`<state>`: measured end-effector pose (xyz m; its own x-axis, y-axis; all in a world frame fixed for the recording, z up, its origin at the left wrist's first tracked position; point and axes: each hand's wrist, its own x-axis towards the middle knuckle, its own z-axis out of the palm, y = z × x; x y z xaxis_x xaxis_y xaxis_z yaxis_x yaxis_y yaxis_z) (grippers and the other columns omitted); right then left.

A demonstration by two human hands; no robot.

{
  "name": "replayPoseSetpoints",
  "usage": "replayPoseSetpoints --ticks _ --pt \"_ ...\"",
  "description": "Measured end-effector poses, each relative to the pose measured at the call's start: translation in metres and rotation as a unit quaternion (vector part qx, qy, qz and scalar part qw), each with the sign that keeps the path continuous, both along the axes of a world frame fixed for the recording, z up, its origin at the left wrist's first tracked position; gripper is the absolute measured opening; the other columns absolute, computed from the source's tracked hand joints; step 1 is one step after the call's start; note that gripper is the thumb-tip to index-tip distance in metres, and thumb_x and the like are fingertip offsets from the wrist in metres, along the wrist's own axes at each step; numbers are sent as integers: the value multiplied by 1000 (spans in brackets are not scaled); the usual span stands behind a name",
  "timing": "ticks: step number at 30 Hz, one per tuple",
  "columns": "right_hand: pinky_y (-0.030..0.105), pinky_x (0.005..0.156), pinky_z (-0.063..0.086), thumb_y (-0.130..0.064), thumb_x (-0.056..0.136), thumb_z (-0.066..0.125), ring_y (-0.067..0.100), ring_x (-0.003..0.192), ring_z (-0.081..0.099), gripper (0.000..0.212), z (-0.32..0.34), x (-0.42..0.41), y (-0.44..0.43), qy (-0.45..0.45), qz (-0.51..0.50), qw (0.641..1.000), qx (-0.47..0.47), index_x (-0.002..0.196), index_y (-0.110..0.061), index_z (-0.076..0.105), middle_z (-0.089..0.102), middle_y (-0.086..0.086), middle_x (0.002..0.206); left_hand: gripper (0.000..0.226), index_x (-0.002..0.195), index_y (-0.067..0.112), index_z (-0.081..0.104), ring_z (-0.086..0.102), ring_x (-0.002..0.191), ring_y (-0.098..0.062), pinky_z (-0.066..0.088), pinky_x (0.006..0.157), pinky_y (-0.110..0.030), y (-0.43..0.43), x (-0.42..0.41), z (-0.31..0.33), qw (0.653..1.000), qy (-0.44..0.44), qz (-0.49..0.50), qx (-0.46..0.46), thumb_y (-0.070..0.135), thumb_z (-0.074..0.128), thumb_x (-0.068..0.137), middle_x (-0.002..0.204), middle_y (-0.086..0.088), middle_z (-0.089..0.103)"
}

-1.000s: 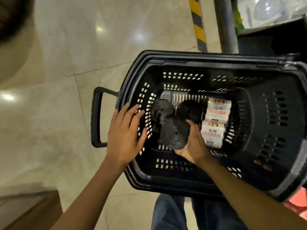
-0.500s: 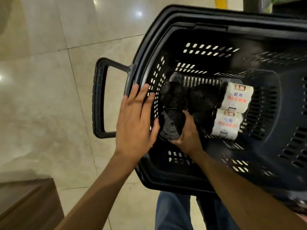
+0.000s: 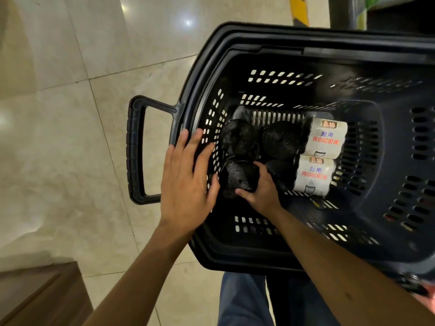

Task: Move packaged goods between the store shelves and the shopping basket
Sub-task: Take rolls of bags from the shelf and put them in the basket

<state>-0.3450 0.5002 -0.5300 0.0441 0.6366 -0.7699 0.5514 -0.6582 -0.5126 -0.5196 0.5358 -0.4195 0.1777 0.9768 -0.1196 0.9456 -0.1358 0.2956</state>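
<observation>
A black plastic shopping basket (image 3: 294,47) fills the right of the head view, with its handle (image 3: 135,149) sticking out to the left. Several rolls of black rubbish bags lie on its floor. Two of them (image 3: 327,137) (image 3: 314,175) show white labels with blue and red print. My right hand (image 3: 261,191) reaches down inside and grips the nearest black roll (image 3: 240,177) at the basket's left end. My left hand (image 3: 188,180) lies flat with straight fingers over the basket's left rim.
Beige glossy floor tiles (image 3: 70,137) spread to the left. A brown wooden corner (image 3: 42,295) sits at the bottom left. A yellow-black striped marking (image 3: 299,10) and a grey post (image 3: 341,10) stand beyond the basket. My blue trouser legs (image 3: 242,300) show below it.
My right hand has carried the black roll down and left, to the basket floor near its left wall. My left hand stayed on the rim. The view shifted closer to the basket.
</observation>
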Motion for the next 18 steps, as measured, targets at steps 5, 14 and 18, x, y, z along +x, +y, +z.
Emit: replayPoseSetpoints --ticks 5,14,18 --pt "35 105 35 -34 90 59 28 131 40 66 45 7 10 -79 49 996 -19 144 -10 30 37 12 146 57 132 10 45 22 141 -34 23 114 -50 3 3 22 998 20 -12 -66 23 66 81 145 -16 38" --pt "35 98 44 -36 93 54 25 121 51 49 205 50 13 -66 130 987 68 135 -13 45 53 8 134 49 139 23 35 50 117 -20 45 91 -33 20 35 140 980 60 -43 -183 41 45 94 132 1 50" --pt "33 95 42 -35 93 53 26 117 51 42 283 83 -11 -83 92 984 127 130 -16 49 55 7 129 45 133 22 40 52 115 -22 48 89 -37 1 61 205 981 66 -66 -169 44 45 94 127 -1 52"
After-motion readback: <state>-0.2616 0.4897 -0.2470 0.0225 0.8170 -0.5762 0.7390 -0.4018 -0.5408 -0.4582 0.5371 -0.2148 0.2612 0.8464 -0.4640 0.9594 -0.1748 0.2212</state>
